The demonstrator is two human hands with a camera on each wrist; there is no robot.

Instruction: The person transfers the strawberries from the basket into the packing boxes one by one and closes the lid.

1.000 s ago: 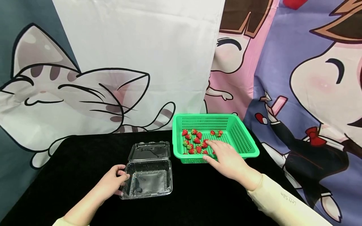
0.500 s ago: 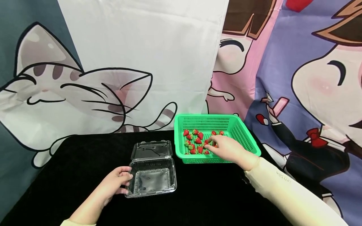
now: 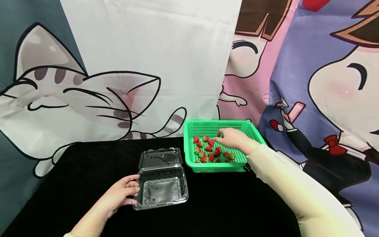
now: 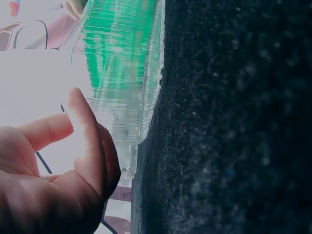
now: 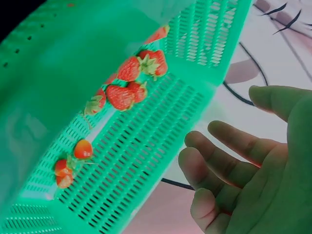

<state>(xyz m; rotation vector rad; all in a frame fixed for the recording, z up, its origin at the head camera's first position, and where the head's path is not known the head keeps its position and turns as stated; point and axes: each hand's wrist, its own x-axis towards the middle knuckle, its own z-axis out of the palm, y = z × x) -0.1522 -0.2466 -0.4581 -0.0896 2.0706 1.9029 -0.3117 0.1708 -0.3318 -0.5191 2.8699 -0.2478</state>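
Note:
My left hand is at the left side of a clear plastic clamshell box, fingertips right at its rim. In the left wrist view, its loosely bent fingers lie beside the ribbed wall of the box. The box's lid is hinged back, and no fruit shows inside. My right hand hovers over a green basket holding several strawberries. In the right wrist view its fingers are loosely bent with nothing between them. Part of the basket's floor is hidden behind this hand.
Black cloth covers the table beneath the box and basket. A cartoon-printed curtain hangs behind. The basket stands behind and to the right of the box, near the curtain.
My right hand has moved toward the back of the basket, uncovering strawberries at the front right. The box has shifted slightly right with my left hand at its rim.

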